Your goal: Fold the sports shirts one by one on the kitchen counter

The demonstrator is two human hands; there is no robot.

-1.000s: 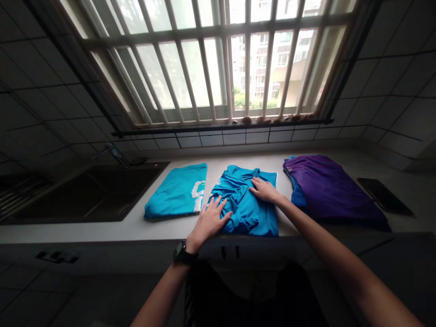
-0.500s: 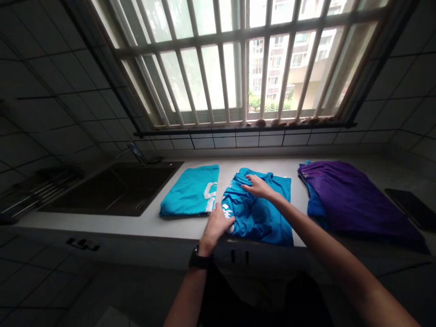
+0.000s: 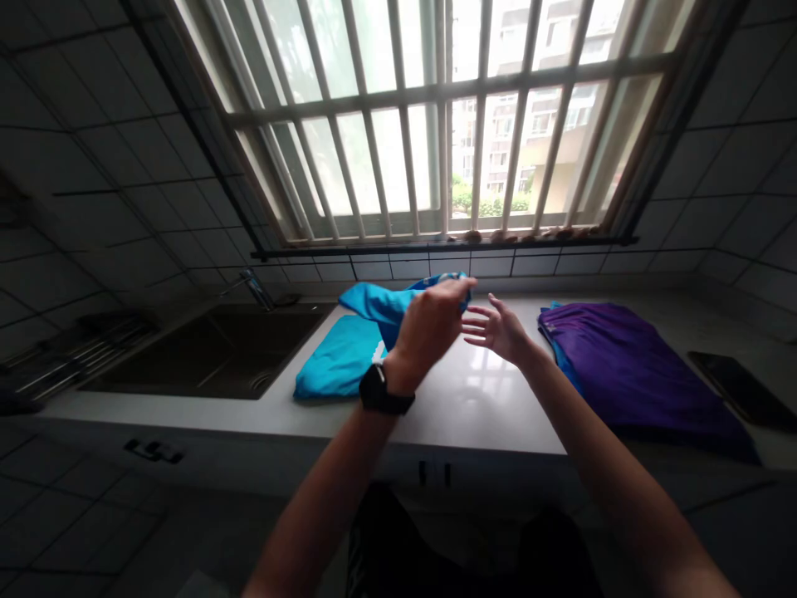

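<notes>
My left hand (image 3: 432, 330), with a black watch on the wrist, is closed around a bunched blue shirt (image 3: 374, 304) and holds it up off the counter. One end of the shirt sticks out to the left, above a folded teal garment (image 3: 331, 364) with white print. Just right of the left hand, my right hand (image 3: 500, 334) is raised with its fingers spread and nothing in them. Most of the shirt's gripped part is hidden behind the left hand.
On the right of the white counter (image 3: 486, 415) lie a purple garment (image 3: 635, 365) over blue cloth and a dark flat phone-like object (image 3: 740, 382). At left are a dark sink (image 3: 205, 349), a tap (image 3: 256, 289) and a metal rack (image 3: 68, 357). A barred window (image 3: 436, 108) stands behind.
The blue shirt has been lifted off the counter by my left hand and moved up and left. My right hand has come away from the cloth and opened.
</notes>
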